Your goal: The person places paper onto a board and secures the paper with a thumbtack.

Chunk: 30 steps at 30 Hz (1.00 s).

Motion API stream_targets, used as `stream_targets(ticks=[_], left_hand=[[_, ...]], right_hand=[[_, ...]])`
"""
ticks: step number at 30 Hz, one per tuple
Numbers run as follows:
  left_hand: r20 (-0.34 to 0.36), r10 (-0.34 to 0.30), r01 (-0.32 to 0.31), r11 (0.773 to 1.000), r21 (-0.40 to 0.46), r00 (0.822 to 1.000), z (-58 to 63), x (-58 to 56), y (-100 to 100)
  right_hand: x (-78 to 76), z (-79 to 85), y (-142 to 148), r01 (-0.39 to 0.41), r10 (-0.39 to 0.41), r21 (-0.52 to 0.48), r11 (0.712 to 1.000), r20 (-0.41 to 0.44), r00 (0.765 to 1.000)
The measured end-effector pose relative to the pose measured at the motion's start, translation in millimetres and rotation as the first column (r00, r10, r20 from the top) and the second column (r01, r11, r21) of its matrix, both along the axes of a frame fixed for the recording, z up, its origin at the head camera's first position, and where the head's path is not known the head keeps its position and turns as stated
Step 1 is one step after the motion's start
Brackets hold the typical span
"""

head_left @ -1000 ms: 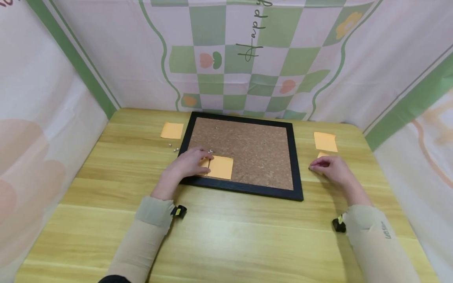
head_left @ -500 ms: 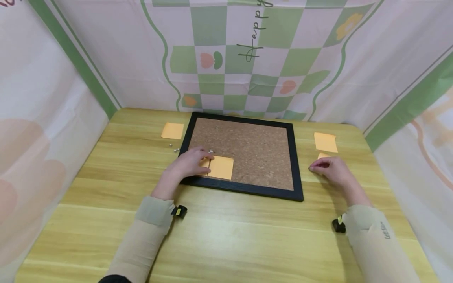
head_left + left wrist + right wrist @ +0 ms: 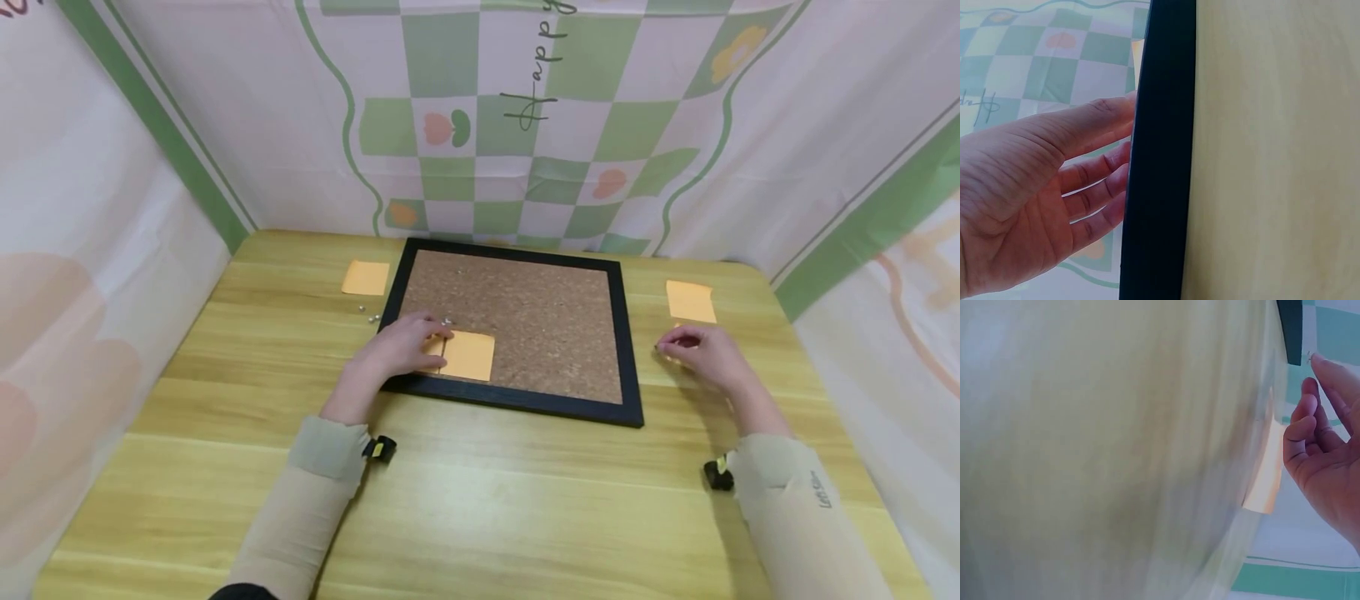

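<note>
My left hand (image 3: 401, 346) rests on the lower left of the cork board (image 3: 540, 325), thumb and fingertips on orange notes. One note (image 3: 471, 356) shows to the right of the fingers; a second, left of it, is mostly under the hand. In the left wrist view the board's black frame (image 3: 1160, 150) hides the fingertips. Beyond the board's right edge, my right hand (image 3: 701, 354) pinches a tiny thumbtack (image 3: 657, 347) between thumb and finger, just above the table. Another orange note (image 3: 1265, 475) lies by this hand, mostly covered in the head view.
Single orange notes lie at the table's back left (image 3: 366, 277) and back right (image 3: 691, 301). Several silver thumbtacks (image 3: 372, 318) are scattered left of the board, and a few more (image 3: 447, 321) sit on the cork. A patterned cloth (image 3: 510, 125) hangs behind the table.
My right hand has risen slightly with the thumbtack and turned a little, covering more of the note behind it. My left hand stays in place on the notes.
</note>
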<state>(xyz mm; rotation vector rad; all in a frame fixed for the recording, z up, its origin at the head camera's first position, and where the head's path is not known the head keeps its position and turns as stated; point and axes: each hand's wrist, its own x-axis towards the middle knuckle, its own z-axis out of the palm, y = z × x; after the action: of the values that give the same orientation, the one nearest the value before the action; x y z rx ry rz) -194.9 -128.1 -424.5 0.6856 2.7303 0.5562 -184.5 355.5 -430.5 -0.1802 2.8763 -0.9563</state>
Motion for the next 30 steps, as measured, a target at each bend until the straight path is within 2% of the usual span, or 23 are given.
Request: stream_targets(ticks=[15, 20, 26, 30], left_hand=[[-0.009, -0.005, 0.005, 1.0, 0.0, 1.0, -0.7, -0.8, -1], [-0.009, -0.006, 0.006, 1.0, -0.003, 1.0, -1.2, -1.5, -1], [0.007, 0.007, -0.007, 1.0, -0.001, 1.0, -1.2, -1.1, 0], [0.007, 0.011, -0.011, 1.0, 0.002, 1.0, -1.2, -0.1, 0]], right_hand=[[-4.7, 11.9, -18, -0.049, 0.048, -0.05, 0.998, -0.017, 0.999], [-5.9, 14.0, -21, -0.037, 0.037, -0.061, 0.997, -0.006, 0.999], [-7.9, 16.0, -25, -0.013, 0.018, -0.154, 0.988, 0.033, 0.999], [-7.2, 18.2, -29, 0.004, 0.002, -0.148, 0.989, 0.04, 0.999]])
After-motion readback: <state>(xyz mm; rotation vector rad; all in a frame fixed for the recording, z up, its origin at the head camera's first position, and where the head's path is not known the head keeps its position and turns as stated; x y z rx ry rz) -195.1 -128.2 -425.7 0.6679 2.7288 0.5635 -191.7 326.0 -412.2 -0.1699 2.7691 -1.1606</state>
